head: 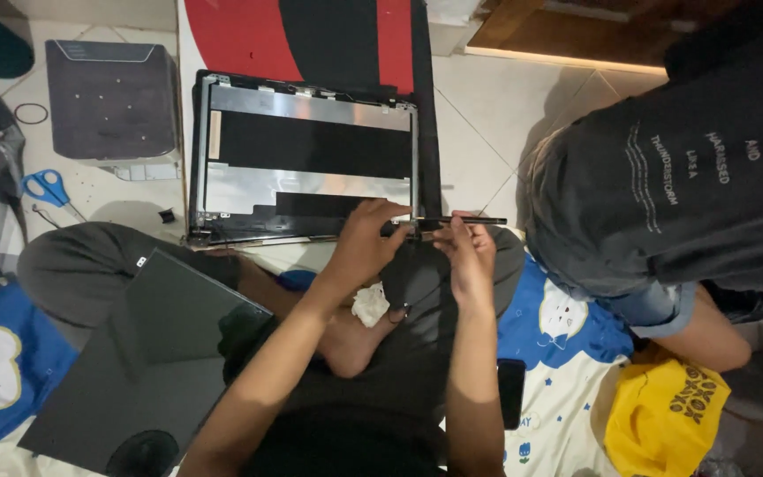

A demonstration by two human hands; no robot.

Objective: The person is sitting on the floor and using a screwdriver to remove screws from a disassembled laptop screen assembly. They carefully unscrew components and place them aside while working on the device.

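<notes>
The left hand (366,237) is closed, fingers pinched on the lower right corner of the opened laptop lid shell, a grey rectangular frame lined with silver foil and a black band (306,168). The right hand (466,252) is closed in a pinch around a thin black rod-shaped tool (474,221), which lies level and points toward that same corner. The lid shell lies flat on the white tiled floor (479,115), just beyond the person's crossed legs. A detached dark flat display panel (143,353) rests on the left knee. Blue-handled scissors (46,187) and a grey square pad (109,99) lie on the floor at the left. A second person in a dark printed shirt (682,168) sits at the right.
</notes>
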